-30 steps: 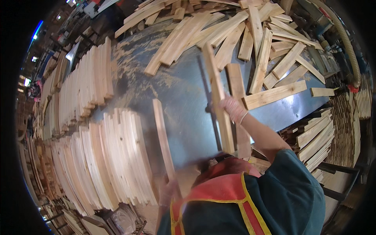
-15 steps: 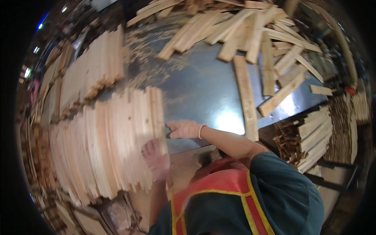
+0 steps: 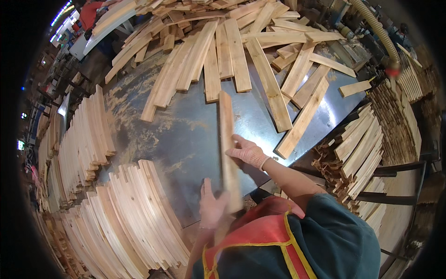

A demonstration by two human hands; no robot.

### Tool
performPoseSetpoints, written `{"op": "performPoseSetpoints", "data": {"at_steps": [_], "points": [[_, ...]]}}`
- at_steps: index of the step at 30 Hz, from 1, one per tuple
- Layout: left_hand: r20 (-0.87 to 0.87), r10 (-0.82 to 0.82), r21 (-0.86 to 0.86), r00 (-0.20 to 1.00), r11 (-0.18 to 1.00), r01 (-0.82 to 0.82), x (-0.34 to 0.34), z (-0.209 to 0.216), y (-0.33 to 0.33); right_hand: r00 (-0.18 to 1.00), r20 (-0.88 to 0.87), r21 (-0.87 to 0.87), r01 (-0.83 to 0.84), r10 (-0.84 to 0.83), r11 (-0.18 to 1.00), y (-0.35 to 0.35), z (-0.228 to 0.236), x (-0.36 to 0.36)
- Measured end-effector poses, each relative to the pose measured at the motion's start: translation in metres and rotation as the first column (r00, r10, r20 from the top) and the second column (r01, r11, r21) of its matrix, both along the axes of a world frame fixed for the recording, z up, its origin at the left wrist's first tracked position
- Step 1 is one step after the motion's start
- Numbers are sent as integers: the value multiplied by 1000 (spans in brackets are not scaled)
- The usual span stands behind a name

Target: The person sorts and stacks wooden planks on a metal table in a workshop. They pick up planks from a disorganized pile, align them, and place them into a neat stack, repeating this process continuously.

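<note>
A pale wooden plank (image 3: pixel 226 123) lies lengthwise before me on the metal tabletop (image 3: pixel 186 139), its near end blurred. My right hand (image 3: pixel 251 153), in a light knitted glove, grips the plank's right edge around its middle, thumb and fingers on the wood. To the left of the plank's near end is my left hand (image 3: pixel 213 207), smeared by motion, fingers stretched out and apart. Whether it touches the plank I cannot tell. Left of that hand stands a row of planks (image 3: pixel 139 214) stacked on edge, close together.
Loose planks (image 3: pixel 223 51) lie fanned in a heap across the far side. Another upright row (image 3: pixel 86 135) stands at the left. Stacked boards (image 3: pixel 357 153) and a dark metal frame (image 3: pixel 390 200) are on the right. A ribbed hose (image 3: pixel 376 25) hangs at far right; a person in red (image 3: pixel 90 14) is far left.
My right hand has gone from beside the stacked row to a plank, which now lies further left in the view. My left hand has left the row's edge. The view has shifted too.
</note>
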State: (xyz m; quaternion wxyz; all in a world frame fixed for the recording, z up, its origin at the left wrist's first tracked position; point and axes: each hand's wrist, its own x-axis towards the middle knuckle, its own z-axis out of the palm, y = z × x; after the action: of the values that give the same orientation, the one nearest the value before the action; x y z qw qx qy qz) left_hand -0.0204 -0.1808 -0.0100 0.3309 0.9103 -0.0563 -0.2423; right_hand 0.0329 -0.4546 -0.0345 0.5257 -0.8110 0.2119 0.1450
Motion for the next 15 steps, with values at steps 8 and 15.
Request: {"op": "performPoseSetpoints", "data": {"at_steps": [8,15], "points": [[-88,-83,379,993,919,110,25,-14,-51,902,275,-739,420,-334,527,-195,6,78],[100,-320,440,942,864,246,0,-5,-54,919,112,79,370,-377,926,-163,-23,53]]}}
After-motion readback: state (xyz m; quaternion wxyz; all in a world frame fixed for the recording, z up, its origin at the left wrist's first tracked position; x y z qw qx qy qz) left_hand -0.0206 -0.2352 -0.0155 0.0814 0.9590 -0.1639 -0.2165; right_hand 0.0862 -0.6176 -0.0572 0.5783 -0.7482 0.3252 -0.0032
